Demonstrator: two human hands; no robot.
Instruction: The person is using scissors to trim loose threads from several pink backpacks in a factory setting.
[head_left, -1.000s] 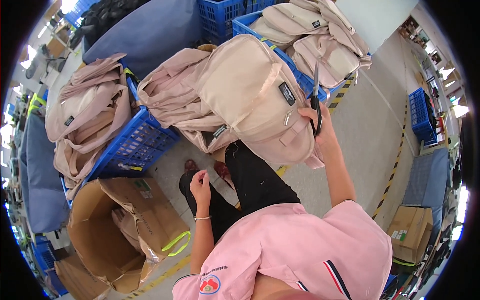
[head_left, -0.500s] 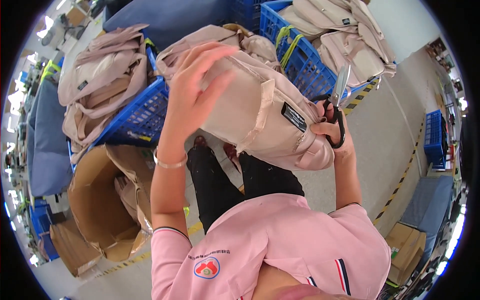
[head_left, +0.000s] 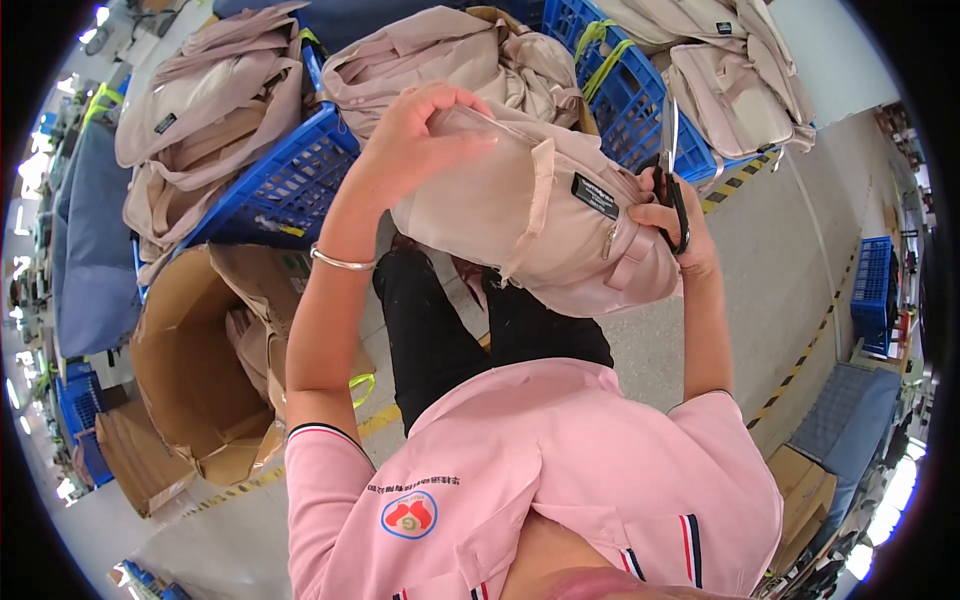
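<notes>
The left hand (head_left: 415, 135) grips the beige backpack's (head_left: 520, 215) top; a small black label (head_left: 595, 195) sits near its zipper. The right hand (head_left: 680, 235), closed around scissors (head_left: 672, 175), steadies the backpack above blue crates (head_left: 290, 185) and a cardboard box (head_left: 190, 360).

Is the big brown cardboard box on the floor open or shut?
Open: the brown cardboard box has its flaps spread, and beige fabric pieces show inside.

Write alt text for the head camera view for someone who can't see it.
A person in a pink shirt holds up a beige backpack, left hand gripping its top, right hand holding scissors against its side. Behind are blue crates piled with similar bags, and an open cardboard box stands at left.
</notes>
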